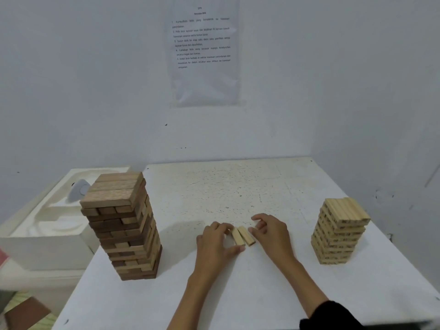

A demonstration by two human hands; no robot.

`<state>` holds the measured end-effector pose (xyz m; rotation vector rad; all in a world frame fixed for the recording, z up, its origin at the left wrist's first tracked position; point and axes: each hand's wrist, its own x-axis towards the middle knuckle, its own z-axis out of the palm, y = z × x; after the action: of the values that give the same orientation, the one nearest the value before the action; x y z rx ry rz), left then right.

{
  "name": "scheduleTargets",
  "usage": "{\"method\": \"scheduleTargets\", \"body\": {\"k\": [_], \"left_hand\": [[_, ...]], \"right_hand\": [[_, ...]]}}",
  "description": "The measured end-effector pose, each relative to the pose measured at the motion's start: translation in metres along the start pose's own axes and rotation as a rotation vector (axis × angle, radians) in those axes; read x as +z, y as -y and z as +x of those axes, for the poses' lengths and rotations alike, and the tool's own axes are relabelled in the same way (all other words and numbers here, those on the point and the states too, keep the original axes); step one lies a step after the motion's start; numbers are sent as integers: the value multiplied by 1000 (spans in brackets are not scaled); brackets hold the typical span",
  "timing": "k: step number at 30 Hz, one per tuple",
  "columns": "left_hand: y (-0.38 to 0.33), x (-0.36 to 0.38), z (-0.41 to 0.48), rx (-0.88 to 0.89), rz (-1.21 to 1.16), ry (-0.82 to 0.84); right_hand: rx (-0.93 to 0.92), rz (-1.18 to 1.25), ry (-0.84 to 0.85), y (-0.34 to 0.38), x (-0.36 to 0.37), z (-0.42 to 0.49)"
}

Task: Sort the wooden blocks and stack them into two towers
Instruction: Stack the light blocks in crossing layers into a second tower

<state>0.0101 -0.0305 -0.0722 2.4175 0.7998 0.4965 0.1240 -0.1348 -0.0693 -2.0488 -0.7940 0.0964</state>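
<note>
Two pale wooden blocks lie side by side on the white table, between my hands. My left hand curls its fingers and thumb round the left block. My right hand sits at the right block, its curled fingertips touching the block's far end. A tall tower of brown and tan blocks stands at the left. A shorter tower of pale blocks stands at the right.
A white foam tray sits beside the table on the left. A printed sheet hangs on the wall behind. The table's right edge runs just past the pale tower.
</note>
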Motion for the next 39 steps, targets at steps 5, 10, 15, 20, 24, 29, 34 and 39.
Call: {"method": "scheduleTargets", "body": {"k": [5,10,15,20,24,29,34,39], "left_hand": [[-3,4,3,26,-48,91],[-7,11,9,22,-200,150],[-8,14,16,37,-202,163],[-11,14,14,40,-229,152],[-23,17,14,66,-81,144],[-25,14,21,127,-42,221],[-19,2,28,221,-19,375],[-7,-1,14,162,-165,266]], "right_hand": [[-4,-127,-14,1,-4,8],[34,-133,42,-12,-10,-4],[52,13,60,-14,-13,-3],[46,57,36,-17,-12,-2],[30,11,-56,-23,-13,-8],[27,127,-157,-30,-15,-19],[-40,-11,-70,-32,-13,-18],[-72,-97,212,-26,-22,-8]]}}
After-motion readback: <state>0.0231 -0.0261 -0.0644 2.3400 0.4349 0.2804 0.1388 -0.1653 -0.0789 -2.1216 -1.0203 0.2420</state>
